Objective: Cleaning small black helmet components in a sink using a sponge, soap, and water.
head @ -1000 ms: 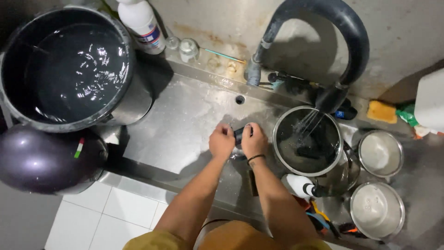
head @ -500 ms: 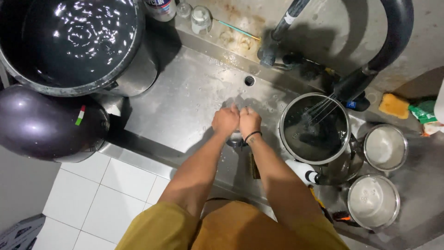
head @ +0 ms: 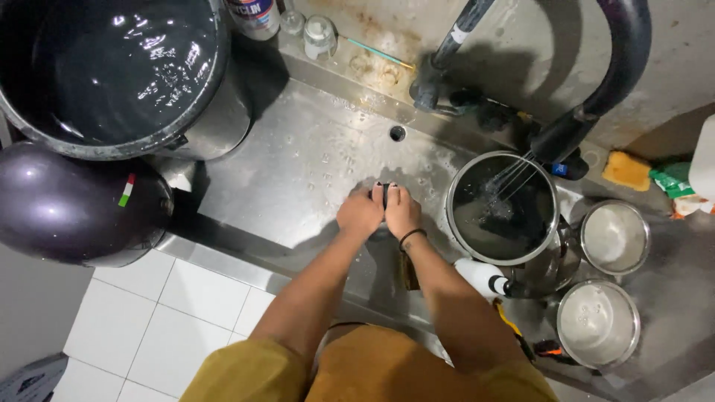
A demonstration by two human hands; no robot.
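The left hand (head: 360,214) and right hand (head: 403,211) are pressing together over the steel sink (head: 298,164), side by side and touching, both closing around a small dark object (head: 384,192) that is showing only between the fingertips; what it is I cannot tell; the right wrist is wearing a dark band (head: 411,236); the hands are sitting near the middle of the basin, below the drain hole (head: 397,133); just right of them a pot (head: 503,208) is standing under the spray from a dark hose (head: 618,67), filling with water; two smaller steel bowls (head: 614,237) are sitting further right, one below the other; a yellow sponge (head: 626,170) is lying on the ledge near the hose; a large pot (head: 119,71) full of water is standing at the far left of the sink, with a dark purple pan (head: 71,205) leaning just below it; a glass (head: 319,36) is standing on the back ledge; white floor tiles (head: 149,313) are showing below the sink edge
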